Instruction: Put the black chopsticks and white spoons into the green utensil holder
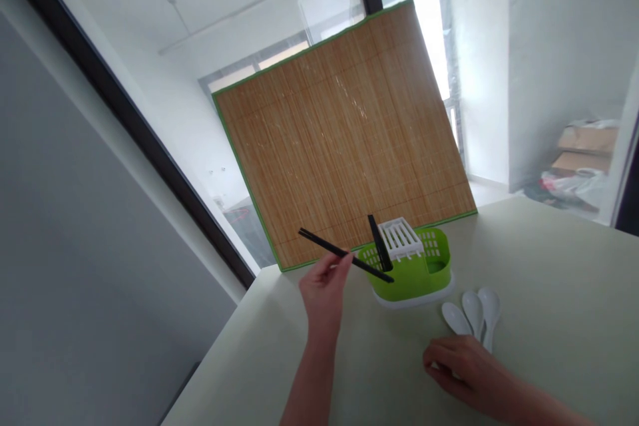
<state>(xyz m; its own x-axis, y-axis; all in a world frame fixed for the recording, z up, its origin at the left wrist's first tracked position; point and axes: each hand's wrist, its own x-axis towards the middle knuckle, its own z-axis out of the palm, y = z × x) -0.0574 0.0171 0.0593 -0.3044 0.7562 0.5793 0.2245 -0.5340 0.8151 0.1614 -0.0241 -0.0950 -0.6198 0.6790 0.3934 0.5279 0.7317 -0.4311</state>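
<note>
My left hand is closed in a pinch around the middle of a pair of black chopsticks. The chopsticks slant down to the right, their lower ends in front of a green utensil caddy with a white base. More black chopsticks stand tilted in the caddy's left side, beside a white slotted rack at its middle. Three white spoons lie fanned out on the table. Just in front of them rests my right hand, fingers curled in, nothing visible in it; it partly hides the spoon handles.
A bamboo mat with green edging leans upright against a glass pane behind the caddy. The pale table runs up to that pane. A grey wall is at the left. Cardboard and plastic bags lie beyond the glass.
</note>
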